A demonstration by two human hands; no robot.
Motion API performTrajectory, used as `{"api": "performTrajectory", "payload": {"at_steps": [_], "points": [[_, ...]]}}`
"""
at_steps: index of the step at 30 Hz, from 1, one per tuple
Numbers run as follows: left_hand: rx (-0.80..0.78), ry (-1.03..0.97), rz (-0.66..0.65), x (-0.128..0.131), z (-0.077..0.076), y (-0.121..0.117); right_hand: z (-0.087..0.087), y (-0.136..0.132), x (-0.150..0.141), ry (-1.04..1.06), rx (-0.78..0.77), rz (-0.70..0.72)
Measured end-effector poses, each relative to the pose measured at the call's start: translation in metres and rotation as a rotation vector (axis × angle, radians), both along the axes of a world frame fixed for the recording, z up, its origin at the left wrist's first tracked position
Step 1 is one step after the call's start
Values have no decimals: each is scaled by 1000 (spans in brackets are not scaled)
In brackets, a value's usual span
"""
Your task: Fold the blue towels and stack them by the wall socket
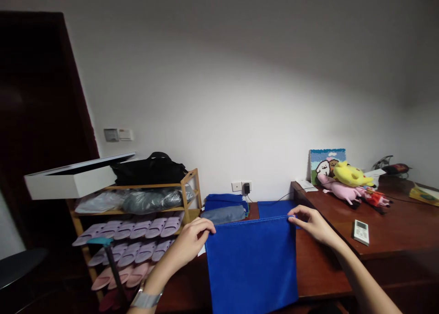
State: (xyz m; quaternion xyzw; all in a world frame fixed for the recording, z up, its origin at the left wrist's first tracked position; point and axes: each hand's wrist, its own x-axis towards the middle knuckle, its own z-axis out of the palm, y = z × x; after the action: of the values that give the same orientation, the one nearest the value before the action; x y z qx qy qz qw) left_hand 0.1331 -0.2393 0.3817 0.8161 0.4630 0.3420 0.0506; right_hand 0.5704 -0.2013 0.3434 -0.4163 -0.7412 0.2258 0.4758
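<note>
A blue cloth (pixel 253 266) with a stitched upper edge hangs stretched between my two hands in front of the table. My left hand (pixel 195 238) pinches its upper left corner between thumb and fingers. At the upper right corner, my right hand (pixel 310 222) holds the cloth in a similar pinch. Behind it on the table lie a pile of folded blue cloths (pixel 224 199), a grey-blue folded cloth (pixel 222 214) and a flat blue cloth (pixel 274 209), partly covered by the one I hold.
At left, a wooden rack (pixel 192 186) carries slippers (pixel 132 229), plastic-wrapped items, a black bag (pixel 152 170) and a white box (pixel 68 183). On the right-hand desk (pixel 338 229) lie plush toys (pixel 351 174) and a white remote (pixel 361 232). A charger (pixel 246 188) is plugged into the wall.
</note>
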Motion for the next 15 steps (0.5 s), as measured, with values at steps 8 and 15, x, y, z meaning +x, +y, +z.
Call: {"api": "performTrajectory", "payload": {"at_steps": [8, 15], "points": [[102, -76, -8, 2, 2, -17, 5, -23, 1, -37, 55, -38], [224, -202, -49, 11, -2, -18, 8, -33, -7, -68, 69, -64]]}}
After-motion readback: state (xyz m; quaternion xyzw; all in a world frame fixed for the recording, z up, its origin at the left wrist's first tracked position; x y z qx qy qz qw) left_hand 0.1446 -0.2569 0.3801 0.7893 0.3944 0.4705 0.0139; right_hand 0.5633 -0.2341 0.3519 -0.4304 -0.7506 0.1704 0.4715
